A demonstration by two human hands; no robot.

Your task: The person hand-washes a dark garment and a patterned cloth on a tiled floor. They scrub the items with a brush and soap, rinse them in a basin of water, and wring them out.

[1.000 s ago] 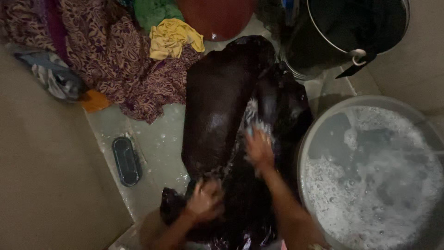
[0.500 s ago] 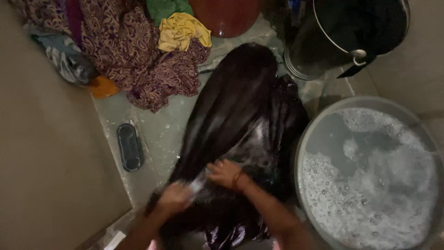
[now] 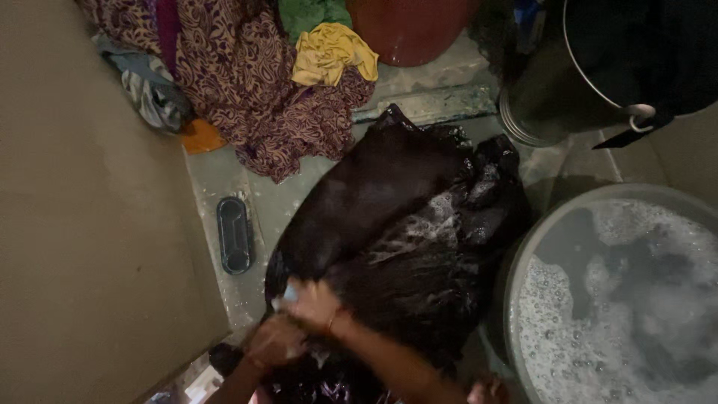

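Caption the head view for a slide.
Both hands, left hand and right hand, press a wet, soapy dark garment on the floor beside a sudsy tub.

two hands (image 3: pixel 299 322), one dark wet cloth (image 3: pixel 404 224), one foamy tub (image 3: pixel 598 299), one brush (image 3: pixel 233 234)

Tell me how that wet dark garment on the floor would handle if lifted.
The dark garment looks soaked and soapy, so probably heavy and slippery. It lies crumpled in folds, so it would likely sag limply and drip rather than hold shape.
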